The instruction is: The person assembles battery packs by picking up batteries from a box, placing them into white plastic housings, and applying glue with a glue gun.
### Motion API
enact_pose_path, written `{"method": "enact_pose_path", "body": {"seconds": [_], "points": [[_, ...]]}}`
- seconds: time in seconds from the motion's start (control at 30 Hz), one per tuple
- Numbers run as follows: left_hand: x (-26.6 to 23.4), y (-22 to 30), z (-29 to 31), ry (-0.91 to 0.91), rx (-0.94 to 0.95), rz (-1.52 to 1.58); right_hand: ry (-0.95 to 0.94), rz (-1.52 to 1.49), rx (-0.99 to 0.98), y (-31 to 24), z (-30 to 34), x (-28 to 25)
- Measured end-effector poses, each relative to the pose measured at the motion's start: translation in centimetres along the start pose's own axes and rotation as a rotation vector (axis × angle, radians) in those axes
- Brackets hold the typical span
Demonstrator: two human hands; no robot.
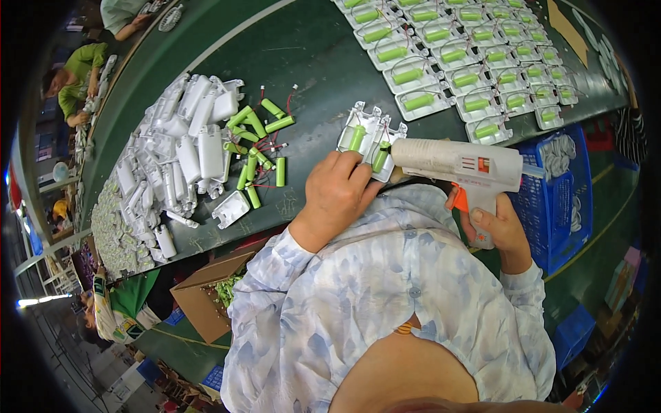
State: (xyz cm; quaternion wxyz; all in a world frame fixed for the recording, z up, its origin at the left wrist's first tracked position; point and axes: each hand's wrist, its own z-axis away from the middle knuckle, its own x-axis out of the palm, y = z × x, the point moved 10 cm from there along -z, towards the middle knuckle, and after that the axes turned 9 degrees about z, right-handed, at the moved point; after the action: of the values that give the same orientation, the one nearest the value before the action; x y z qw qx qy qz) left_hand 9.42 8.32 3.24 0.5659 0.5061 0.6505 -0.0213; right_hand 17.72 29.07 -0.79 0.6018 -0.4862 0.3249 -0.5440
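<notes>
My right hand [497, 230] grips the handle of a white glue gun [463, 162] with an orange trigger; its nozzle points left toward two white plastic housings [365, 131] on the green table. Each housing carries a green cylindrical battery [357, 138]. My left hand [336, 193] rests on the near edge of these housings, fingers pressing on them next to the second battery [381, 156].
Loose green batteries with red wires [258, 148] and a heap of white plastic shells [179, 151] lie to the left. Rows of finished housings with batteries [468, 65] fill the far right. A blue crate [561, 199] stands right; a cardboard box [206, 292] sits below the table edge. Other people work at far left.
</notes>
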Motion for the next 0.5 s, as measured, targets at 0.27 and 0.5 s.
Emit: {"method": "enact_pose_path", "body": {"seconds": [0.27,0.5], "points": [[-0.9,-0.8,-0.5,-0.051,0.015,0.011,0.015,-0.204,-0.041,-0.6,-0.1,-0.8],[-0.3,-0.6,-0.4,-0.113,0.116,-0.003,0.171,-0.317,-0.2,-1.9,0.2,-3.7]]}}
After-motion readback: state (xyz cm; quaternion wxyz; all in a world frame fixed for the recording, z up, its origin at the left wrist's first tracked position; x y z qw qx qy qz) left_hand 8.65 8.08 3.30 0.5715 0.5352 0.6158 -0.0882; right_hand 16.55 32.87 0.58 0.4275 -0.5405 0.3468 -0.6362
